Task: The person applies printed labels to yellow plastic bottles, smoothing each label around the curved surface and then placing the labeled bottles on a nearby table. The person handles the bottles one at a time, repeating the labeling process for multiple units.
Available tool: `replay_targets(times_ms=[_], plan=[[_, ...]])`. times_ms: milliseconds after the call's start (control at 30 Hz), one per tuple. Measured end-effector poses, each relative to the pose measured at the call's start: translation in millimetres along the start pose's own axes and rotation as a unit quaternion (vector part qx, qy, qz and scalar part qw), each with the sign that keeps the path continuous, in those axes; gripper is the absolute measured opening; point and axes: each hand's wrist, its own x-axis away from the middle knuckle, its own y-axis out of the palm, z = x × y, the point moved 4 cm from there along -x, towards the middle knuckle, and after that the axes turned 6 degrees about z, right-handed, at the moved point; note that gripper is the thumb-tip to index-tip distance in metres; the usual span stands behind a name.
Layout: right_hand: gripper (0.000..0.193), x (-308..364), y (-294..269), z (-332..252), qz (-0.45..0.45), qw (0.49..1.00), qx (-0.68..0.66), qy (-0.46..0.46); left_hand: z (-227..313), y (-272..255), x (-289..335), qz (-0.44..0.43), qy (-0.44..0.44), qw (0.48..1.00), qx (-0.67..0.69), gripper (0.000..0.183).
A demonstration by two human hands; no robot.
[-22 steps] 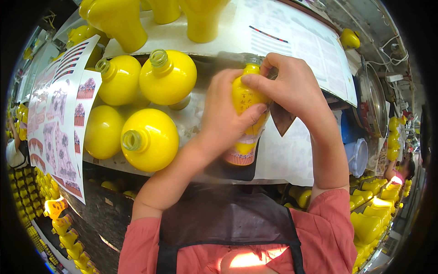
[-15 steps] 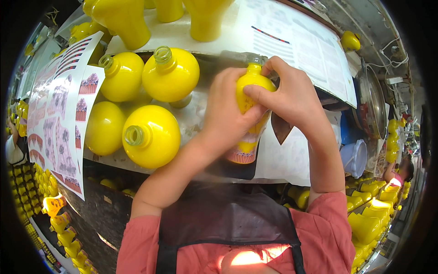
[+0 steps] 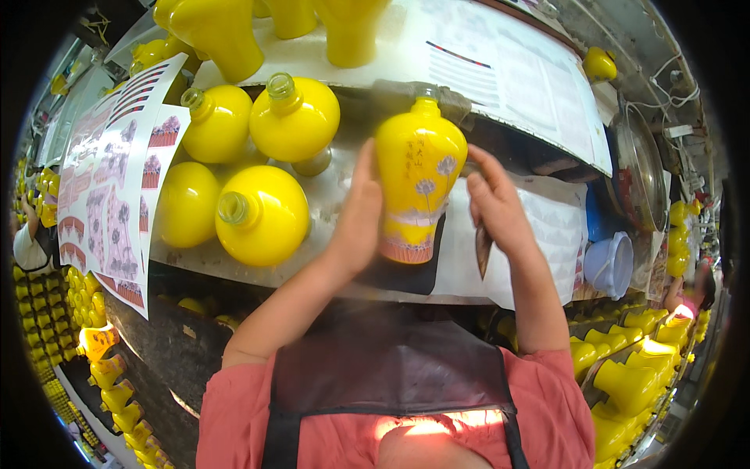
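A yellow glass bottle with purple dandelion decals, dark lettering and a pink band round its base lies face up at the middle, neck away from me. Dark cloth lies under its base, and a grey cloth shows by its neck. My left hand, fingers nearly straight, rests along the bottle's left side. At the right side my right hand has curled fingers, a fingertip near the bottle's shoulder. Below those fingers hangs a brown, flat, pointed scraper-like piece in that hand's grip.
Several round yellow bottles stand left of the work spot. A printed decal sheet hangs beyond them. White paper lies at the right, near a pale blue bucket. Upturned yellow vessels stand on a white board behind.
My hands have moved apart from around the bottle's shoulder to its two sides, uncovering its decorated front. The bottle stays in about the same place. The brown piece remains with my right hand.
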Motion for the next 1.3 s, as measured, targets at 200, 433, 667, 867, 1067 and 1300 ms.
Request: replay_targets(times_ms=[200, 433, 667, 867, 1067, 1300], plan=[[0.074, 23.2, 32.9, 32.0, -0.02, 0.994, -0.106, -0.024, -2.6, -16.5, 14.8, -0.001, 0.081, 0.986, -0.145, 0.066], [0.078, 21.4, 36.9, 26.8, -0.008, 0.995, -0.087, -0.046, -9.6, -17.7, 12.8, -0.001, 0.03, 0.992, -0.12, 0.064], [0.078, 20.7, 44.0, 29.1, -0.009, 0.991, -0.126, -0.046, -4.7, -15.3, 13.3, 0.009, 0.004, 0.994, -0.106, 0.068], [0.077, 22.0, 43.0, 23.6, -0.014, 0.992, -0.114, -0.047, 2.3, -15.0, 10.5, 0.012, -0.019, 0.998, -0.061, 0.069], [0.075, 25.6, 40.2, 21.1, -0.005, 0.995, -0.103, -0.014, 5.8, -11.1, 11.7, 0.008, -0.012, 0.999, -0.045, 0.073], [0.076, 21.8, 48.4, 27.7, 0.002, 0.987, -0.148, -0.065, 1.2, -9.4, 6.4, 0.022, -0.007, 0.998, -0.065, 0.077]])
